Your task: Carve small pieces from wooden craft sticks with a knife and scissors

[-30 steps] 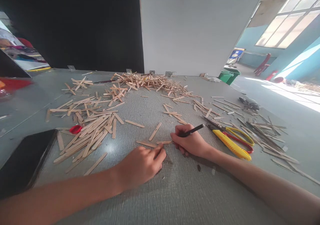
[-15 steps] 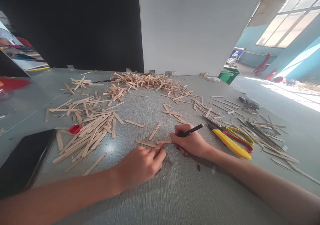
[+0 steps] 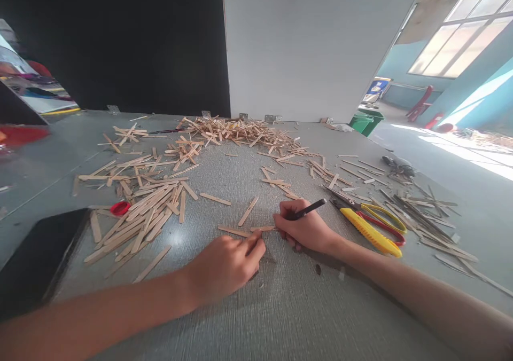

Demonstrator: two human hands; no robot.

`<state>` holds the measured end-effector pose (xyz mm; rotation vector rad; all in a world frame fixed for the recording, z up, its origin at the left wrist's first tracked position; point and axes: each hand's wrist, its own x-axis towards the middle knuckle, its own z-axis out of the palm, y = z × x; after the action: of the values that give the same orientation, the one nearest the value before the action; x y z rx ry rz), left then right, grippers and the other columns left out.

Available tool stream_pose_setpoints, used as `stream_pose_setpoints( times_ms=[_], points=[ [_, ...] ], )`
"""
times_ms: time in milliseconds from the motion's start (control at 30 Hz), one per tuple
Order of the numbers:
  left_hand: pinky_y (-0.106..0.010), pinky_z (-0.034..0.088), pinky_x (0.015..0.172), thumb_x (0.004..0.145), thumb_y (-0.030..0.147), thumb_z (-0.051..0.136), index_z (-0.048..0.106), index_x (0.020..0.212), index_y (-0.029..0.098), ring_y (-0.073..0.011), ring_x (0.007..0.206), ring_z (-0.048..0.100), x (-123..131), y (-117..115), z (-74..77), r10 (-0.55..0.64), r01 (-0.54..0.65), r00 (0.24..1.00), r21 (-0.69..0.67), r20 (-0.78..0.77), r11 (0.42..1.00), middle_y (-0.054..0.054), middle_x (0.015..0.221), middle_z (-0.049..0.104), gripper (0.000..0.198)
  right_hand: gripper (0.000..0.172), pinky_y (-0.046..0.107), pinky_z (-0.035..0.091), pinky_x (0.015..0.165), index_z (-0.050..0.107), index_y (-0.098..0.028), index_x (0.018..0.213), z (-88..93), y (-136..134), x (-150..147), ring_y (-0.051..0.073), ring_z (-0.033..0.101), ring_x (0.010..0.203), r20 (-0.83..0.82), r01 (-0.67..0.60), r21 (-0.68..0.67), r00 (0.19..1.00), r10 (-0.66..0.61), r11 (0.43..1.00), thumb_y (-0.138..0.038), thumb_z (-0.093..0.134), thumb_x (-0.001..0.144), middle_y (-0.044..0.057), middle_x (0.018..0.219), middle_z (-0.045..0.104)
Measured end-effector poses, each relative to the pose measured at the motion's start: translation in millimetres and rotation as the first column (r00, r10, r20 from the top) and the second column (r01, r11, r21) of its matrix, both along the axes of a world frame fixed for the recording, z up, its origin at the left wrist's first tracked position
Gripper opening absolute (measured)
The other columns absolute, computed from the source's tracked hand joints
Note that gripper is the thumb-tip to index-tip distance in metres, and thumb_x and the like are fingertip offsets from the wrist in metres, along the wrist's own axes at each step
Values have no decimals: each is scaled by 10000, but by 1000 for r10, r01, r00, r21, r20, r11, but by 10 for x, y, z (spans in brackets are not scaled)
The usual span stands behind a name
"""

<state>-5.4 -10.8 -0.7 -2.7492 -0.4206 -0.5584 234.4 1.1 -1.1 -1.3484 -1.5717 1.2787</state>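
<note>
Between my hands a short wooden popsicle stick (image 3: 267, 228) lies on the grey table, its left end under the fingertips of my left hand (image 3: 231, 260). A second popsicle stick (image 3: 232, 231) runs partly under the same fingers. My right hand (image 3: 303, 225) is closed round a black pen (image 3: 312, 209), which slants up to the right. The pen's tip is hidden behind the fingers, at the right end of the short stick. A loose popsicle stick (image 3: 248, 211) lies just beyond both hands.
Popsicle sticks (image 3: 152, 211) are heaped at left beside a red ring (image 3: 119, 208) and a black phone-like slab (image 3: 38, 254). More sticks (image 3: 236, 130) pile up at the back. At right lie a yellow utility knife (image 3: 371, 232), scissors (image 3: 385, 217) and thin strips (image 3: 425, 206).
</note>
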Motion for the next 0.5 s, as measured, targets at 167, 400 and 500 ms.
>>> stream_pose_setpoints(
  times_ms=[167,400,500],
  points=[
    [-335,574,417,985,5,370,711,1076,23,-241,615,796,1,8,-12,-1,1,1000,2,6,1000,-251,1118,831,354,287,161,427,275,526,-234,619,-6,2,6,97,556,323,-16,1,-8,1000,-1,1000,-234,631,886,-64,495,620],
    [-343,612,465,985,8,375,708,1087,25,-250,652,811,-9,0,-6,-2,2,1000,-14,-2,1000,-267,1158,818,349,309,161,425,274,512,-240,618,-14,-3,0,103,563,315,-14,11,-6,1000,-11,1000,-267,640,898,-66,476,601],
    [-329,605,465,972,8,402,706,1094,26,-245,653,810,-10,-1,-8,0,0,1000,-16,-5,1000,-267,1154,819,328,306,167,432,275,511,-243,619,-29,5,7,108,571,320,-15,13,-2,1000,-13,1000,-273,644,893,-63,486,607]
  ],
)
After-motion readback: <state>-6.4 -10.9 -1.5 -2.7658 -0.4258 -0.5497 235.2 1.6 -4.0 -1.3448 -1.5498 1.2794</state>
